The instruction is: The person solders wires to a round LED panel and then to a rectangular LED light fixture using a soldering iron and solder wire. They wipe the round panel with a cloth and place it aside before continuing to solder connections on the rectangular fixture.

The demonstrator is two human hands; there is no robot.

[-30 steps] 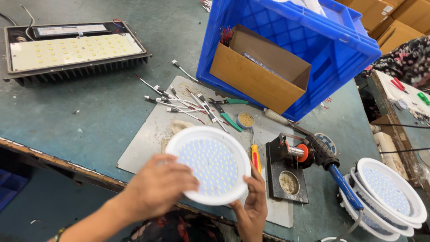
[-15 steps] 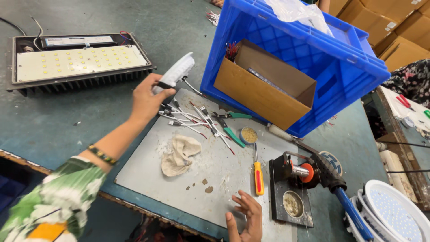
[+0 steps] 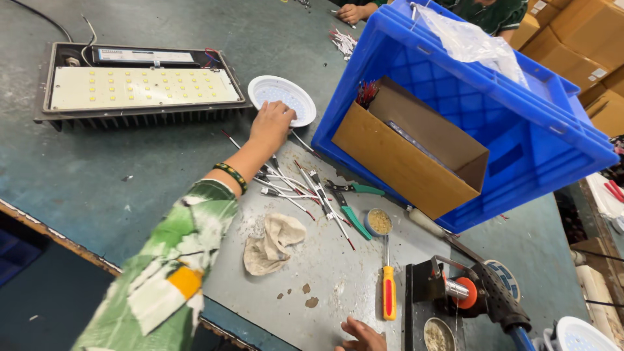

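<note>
The left hand reaches far across the grey tabletop, fingers spread flat on the near rim of the round white LED lamp disc; this looks like the setting-down step, and letting go calls only for lifting the palm; the disc lies flat, face up, just right of the rectangular LED panel; being round, it has no long axis; the right hand rests open at the near edge.

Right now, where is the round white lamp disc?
Head view, upper middle: the round white lamp disc lies between the rectangular LED panel and the blue crate, under the left hand.
</note>
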